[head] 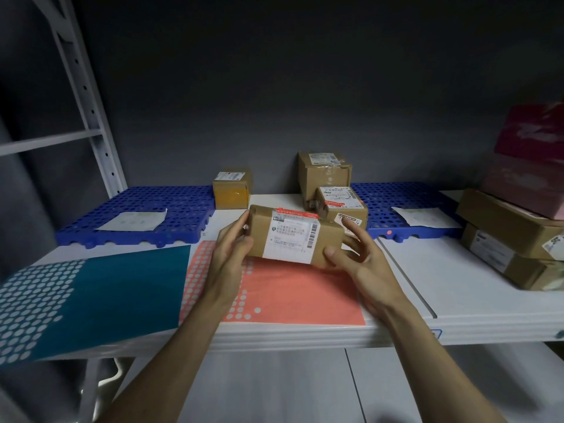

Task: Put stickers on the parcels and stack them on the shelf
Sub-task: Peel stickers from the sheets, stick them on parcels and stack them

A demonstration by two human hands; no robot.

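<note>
We hold the small brown cardboard parcel [294, 236] between left hand [232, 248] and right hand [355, 254], label up over the salmon sticker sheet [293, 297], six o'clock of stacked boxes, likely for stickering.

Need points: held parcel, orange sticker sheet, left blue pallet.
held parcel [293, 236], head view, on its white shipping label
orange sticker sheet [293, 294], head view, on the bare orange area
left blue pallet [180, 199], head view, on its perforated top

Labelled cardboard parcel [294, 236] between left hand [232, 248] and right hand [357, 254], above orange sticker sheet [293, 297].
</note>
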